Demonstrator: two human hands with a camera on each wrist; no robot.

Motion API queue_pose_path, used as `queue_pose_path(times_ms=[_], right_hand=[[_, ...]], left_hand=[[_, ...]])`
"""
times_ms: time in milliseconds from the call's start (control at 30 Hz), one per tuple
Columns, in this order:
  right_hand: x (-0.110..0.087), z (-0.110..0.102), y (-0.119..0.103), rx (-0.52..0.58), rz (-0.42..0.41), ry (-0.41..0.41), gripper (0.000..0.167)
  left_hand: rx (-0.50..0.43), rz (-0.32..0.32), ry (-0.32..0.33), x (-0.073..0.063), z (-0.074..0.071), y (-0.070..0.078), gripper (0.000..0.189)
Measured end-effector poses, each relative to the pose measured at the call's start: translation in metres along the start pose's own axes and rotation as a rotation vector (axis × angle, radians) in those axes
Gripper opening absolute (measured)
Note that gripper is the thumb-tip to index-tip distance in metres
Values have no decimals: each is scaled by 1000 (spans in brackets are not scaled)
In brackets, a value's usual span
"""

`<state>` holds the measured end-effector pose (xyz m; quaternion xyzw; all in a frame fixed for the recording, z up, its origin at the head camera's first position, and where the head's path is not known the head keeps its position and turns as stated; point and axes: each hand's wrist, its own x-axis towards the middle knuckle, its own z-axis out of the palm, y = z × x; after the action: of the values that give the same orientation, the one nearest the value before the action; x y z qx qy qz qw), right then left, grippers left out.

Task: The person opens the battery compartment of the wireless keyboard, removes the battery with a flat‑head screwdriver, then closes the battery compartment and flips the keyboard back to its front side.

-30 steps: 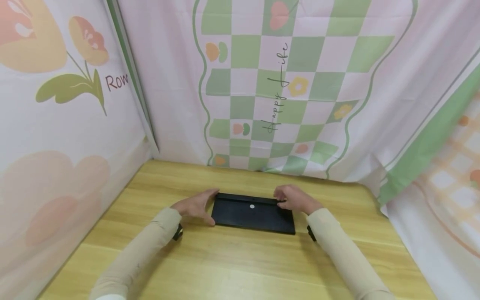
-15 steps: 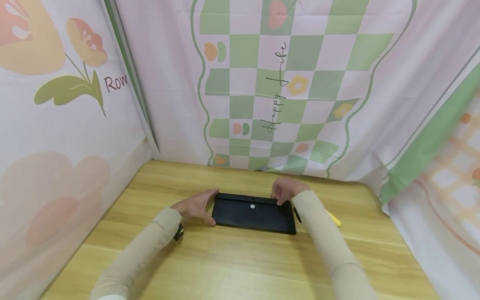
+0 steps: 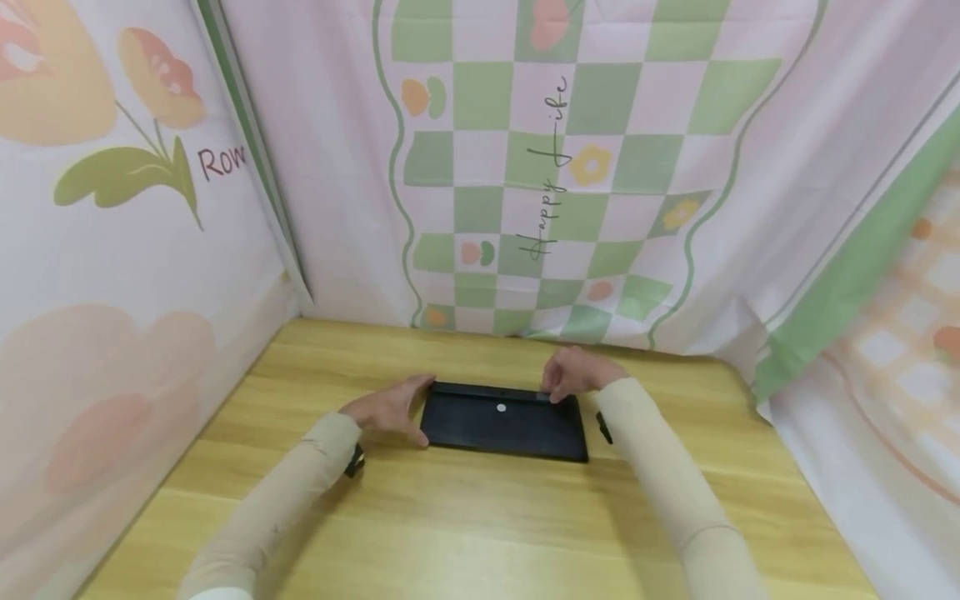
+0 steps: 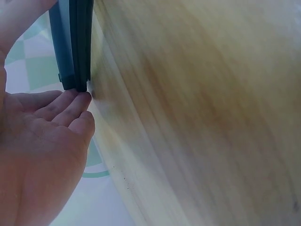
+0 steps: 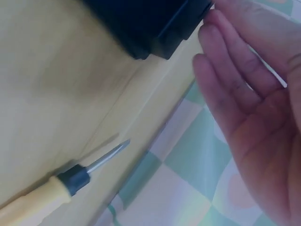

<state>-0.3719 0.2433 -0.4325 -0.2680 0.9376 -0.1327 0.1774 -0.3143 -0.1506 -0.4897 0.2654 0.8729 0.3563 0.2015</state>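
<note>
Left hand (image 3: 384,410) grips one short end of the black case (image 3: 502,432), thumb and fingers set wide at its two corners. Case lies flat on the table (image 3: 465,533), between the hands. Right hand (image 3: 576,372) has thumb and fingertips drawn together at the raised strip (image 3: 480,392) on the far edge (can't tell if they pinch anything; tips run out of the wrist view). Screwdriver (image 5: 73,180) lies near the right hand, not held. I'd read this as brace-and-work-the-strip; next move probably calls for a firm left brace, light right fingertips.
</note>
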Motion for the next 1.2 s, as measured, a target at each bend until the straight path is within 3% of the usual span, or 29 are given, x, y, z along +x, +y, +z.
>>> queue_pose_path(times_ms=[267,533,700,900,1200], right_hand=[[-28,15,11,-62,-171,201,18],[-38,34,11,-183,-279,315,8],[-37,37,13,-137,-259,348,4],[-28,27,17,24,-169,287,9],[-16,12,26,62,-82,296,16]], left_hand=[[2,-5,-3,0,-1,2,127],[20,-14,1,-2,-2,3,127],[25,-22,-1,-3,-1,6,126],[22,-30,-5,-4,0,3,126],[44,-19,10,0,1,2,126]])
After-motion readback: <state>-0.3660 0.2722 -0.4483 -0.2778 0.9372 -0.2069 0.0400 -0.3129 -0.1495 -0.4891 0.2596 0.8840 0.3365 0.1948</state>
